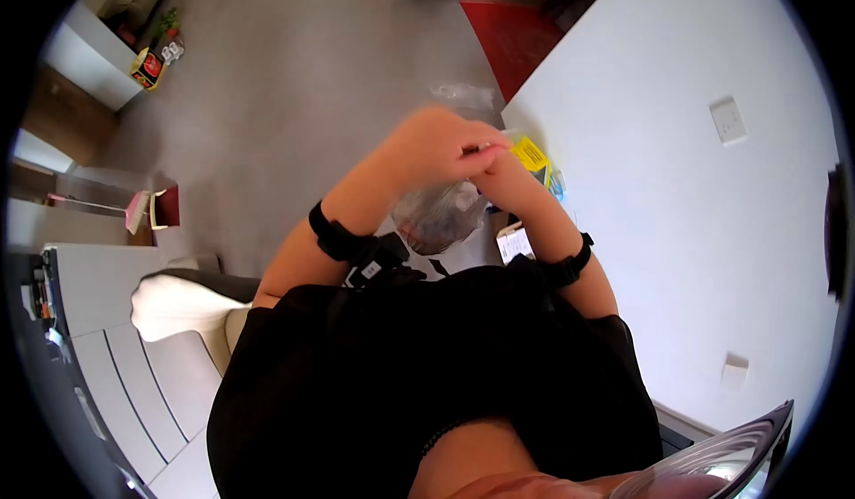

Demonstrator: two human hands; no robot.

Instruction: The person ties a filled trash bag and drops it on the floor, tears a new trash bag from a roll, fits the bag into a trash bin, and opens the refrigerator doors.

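My left hand (441, 147) reaches across to the right and is closed around my right hand (499, 178), with its fingers and thumb meeting near the wrist. Most of my right hand's fingers are hidden behind the left one, and the left hand is a little blurred. Black straps circle both forearms, the left strap (337, 236) and the right strap (570, 265). Below the joined hands, a clear plastic bag (436, 223) with contents I cannot make out sits low down. Beside it is a small box with a white label (515, 244).
A yellow package (531, 154) lies against the white wall (668, 160) at right. Another clear plastic wrapper (463, 96) is on the grey floor (312, 53). A beige chair (183, 307), a white drawer cabinet (116, 365) and a dustpan (165, 208) stand at left.
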